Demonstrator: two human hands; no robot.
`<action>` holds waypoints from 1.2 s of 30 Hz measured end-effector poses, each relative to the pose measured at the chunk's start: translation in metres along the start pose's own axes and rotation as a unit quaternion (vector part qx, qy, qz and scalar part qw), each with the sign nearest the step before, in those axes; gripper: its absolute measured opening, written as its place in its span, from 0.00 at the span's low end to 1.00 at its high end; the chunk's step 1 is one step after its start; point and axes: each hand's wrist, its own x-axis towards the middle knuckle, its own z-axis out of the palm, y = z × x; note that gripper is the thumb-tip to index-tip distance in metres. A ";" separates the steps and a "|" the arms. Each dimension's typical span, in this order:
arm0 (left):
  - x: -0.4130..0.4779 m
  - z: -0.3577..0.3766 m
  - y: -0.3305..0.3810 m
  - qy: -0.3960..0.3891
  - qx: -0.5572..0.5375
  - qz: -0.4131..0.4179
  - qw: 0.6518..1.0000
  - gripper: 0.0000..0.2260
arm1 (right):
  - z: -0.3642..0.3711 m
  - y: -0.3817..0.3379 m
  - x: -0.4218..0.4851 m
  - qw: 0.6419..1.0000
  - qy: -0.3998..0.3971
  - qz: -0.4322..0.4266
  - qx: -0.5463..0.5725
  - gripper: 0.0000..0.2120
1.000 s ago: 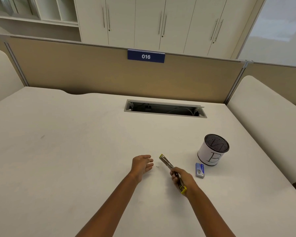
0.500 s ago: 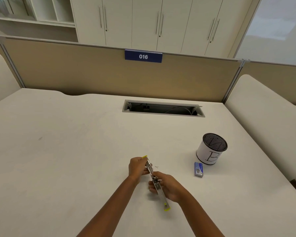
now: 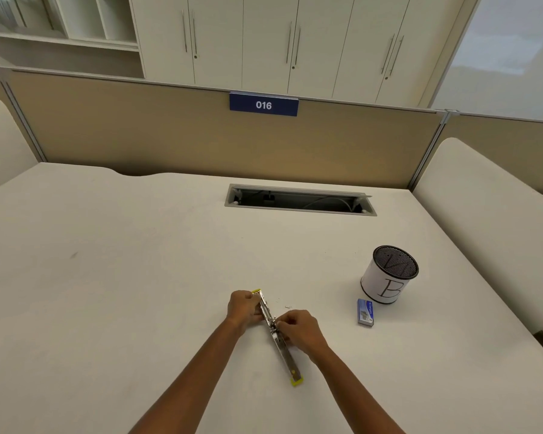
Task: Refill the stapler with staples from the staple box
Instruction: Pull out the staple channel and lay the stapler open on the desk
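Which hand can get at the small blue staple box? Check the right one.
Probably the right hand, once it lets go of the opened yellow-tipped metal stapler. The small blue staple box lies on bare desk to its right, nothing between.

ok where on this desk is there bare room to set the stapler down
The whole left half of the desk is bare, from the left hand to the edge. Also bare: the strip between the hands and the cable slot. It is crowded on the right, around the staple box and cup.
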 end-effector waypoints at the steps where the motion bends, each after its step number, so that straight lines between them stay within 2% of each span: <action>1: 0.001 0.000 0.000 0.000 0.008 0.005 1.000 0.11 | 0.000 0.000 0.002 0.998 0.027 -0.028 -0.039 0.09; 3: 0.003 0.002 -0.001 0.007 0.034 0.022 0.999 0.09 | 0.002 0.000 0.006 0.989 0.080 -0.074 -0.098 0.11; 7: 0.007 0.007 -0.003 0.045 0.109 0.056 0.991 0.17 | 0.002 0.000 0.017 0.964 0.125 -0.133 -0.193 0.17; 12: 0.005 0.010 0.000 0.082 0.198 0.093 0.972 0.19 | 0.003 -0.001 0.028 0.934 0.068 -0.191 -0.293 0.25; 16: 0.002 0.011 0.003 0.091 0.231 0.112 0.962 0.14 | 0.004 0.002 0.028 0.907 0.004 -0.218 -0.360 0.22; 19: 0.002 0.011 0.004 0.086 0.264 0.118 0.953 0.15 | 0.003 0.009 0.026 0.886 0.009 -0.223 -0.406 0.17; 24: 0.005 0.012 0.001 0.077 0.267 0.123 0.953 0.06 | -0.001 0.015 0.026 0.871 0.043 -0.210 -0.442 0.15; 29: 0.007 0.017 -0.001 0.084 0.281 0.124 0.948 0.11 | -0.003 0.020 0.030 0.875 0.072 -0.210 -0.431 0.16; 36: 0.002 0.017 0.000 0.089 0.314 0.125 0.937 0.13 | -0.003 0.022 0.034 0.894 0.097 -0.204 -0.388 0.14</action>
